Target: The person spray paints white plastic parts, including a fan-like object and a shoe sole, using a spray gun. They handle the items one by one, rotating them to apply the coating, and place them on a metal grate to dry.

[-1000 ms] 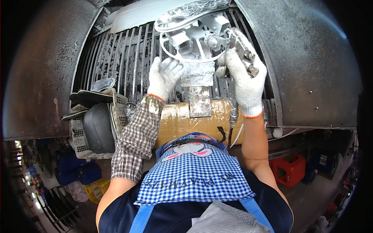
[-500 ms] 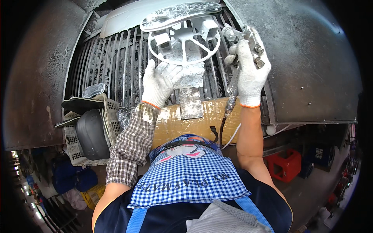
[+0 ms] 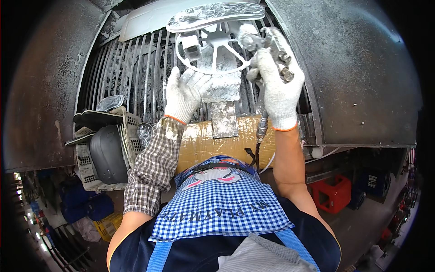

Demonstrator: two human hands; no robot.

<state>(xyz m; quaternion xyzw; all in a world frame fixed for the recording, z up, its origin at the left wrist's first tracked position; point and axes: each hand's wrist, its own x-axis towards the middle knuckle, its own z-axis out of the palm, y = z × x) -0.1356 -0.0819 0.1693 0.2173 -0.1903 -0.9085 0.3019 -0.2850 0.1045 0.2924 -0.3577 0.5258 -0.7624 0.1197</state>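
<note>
A white-edged, sole-shaped piece (image 3: 215, 16) covered in crinkled clear film lies across the far side of a white spoked wheel (image 3: 214, 71). My left hand (image 3: 185, 94), in a white knit glove, is open beside the wheel's near rim, fingers spread and holding nothing; whether its fingertips touch the rim I cannot tell. Gloved likewise, my right hand (image 3: 284, 90) is closed around a metal spray gun (image 3: 277, 47) caked with white. The gun's front end is at the right side of the wheel and partly covers it. A hose fitting (image 3: 262, 126) runs down below that hand.
Under the wheel is a slatted metal grate (image 3: 131, 77), between a dark left panel (image 3: 43, 90) and a grey right panel (image 3: 362, 90). A plastic basket (image 3: 132, 136) at left holds dark sole-shaped pieces (image 3: 108, 154). A tape-covered brown ledge (image 3: 195, 143) borders the near side. A red stool (image 3: 333, 192) stands lower right.
My right hand has moved left with the spray gun, bringing its front end to the wheel's right side. My left hand stays near the rim; the wheel's spokes look slightly turned.
</note>
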